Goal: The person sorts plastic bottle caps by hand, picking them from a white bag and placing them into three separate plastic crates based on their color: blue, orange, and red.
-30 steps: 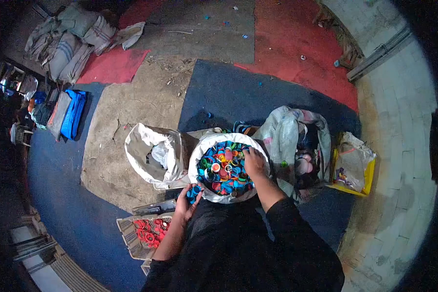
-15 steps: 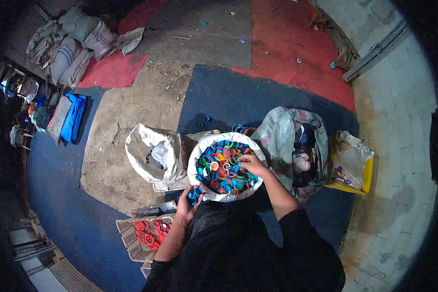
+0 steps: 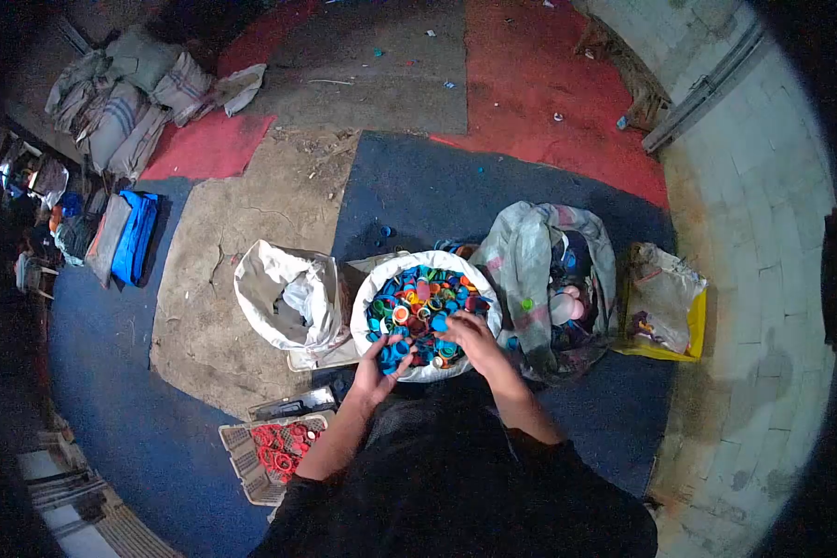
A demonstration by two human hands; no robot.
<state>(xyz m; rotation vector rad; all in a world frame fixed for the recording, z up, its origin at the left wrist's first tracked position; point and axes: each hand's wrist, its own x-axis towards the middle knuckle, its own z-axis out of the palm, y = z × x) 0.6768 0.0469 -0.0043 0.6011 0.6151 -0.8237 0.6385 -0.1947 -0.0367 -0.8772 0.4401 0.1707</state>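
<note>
A white sack (image 3: 361, 309) with a rolled rim stands before me, full of mixed plastic bottle caps (image 3: 422, 290) in blue, red, green, orange and white. Several blue bottle caps (image 3: 395, 355) lie in my left hand (image 3: 374, 374), fingers curled around them at the sack's near left rim. Over the right part of the pile is my right hand (image 3: 475, 342), its fingers bent together. A blue cap (image 3: 440, 322) shows at those fingertips, apparently pinched.
On the left stands a white sack (image 3: 251, 302) with pale material inside; on the right, a grey-green sack (image 3: 511, 244) with a green spot (image 3: 527, 303) against it. Beyond is a yellow-edged container (image 3: 697, 325). A basket (image 3: 242, 456) of red rings sits lower left, a block wall (image 3: 763, 325) at right.
My left hand has moved up and right over the sack's rim with its blue caps. My right hand has come lower, nearer to the left one, and a blue cap now shows at its fingertips.
</note>
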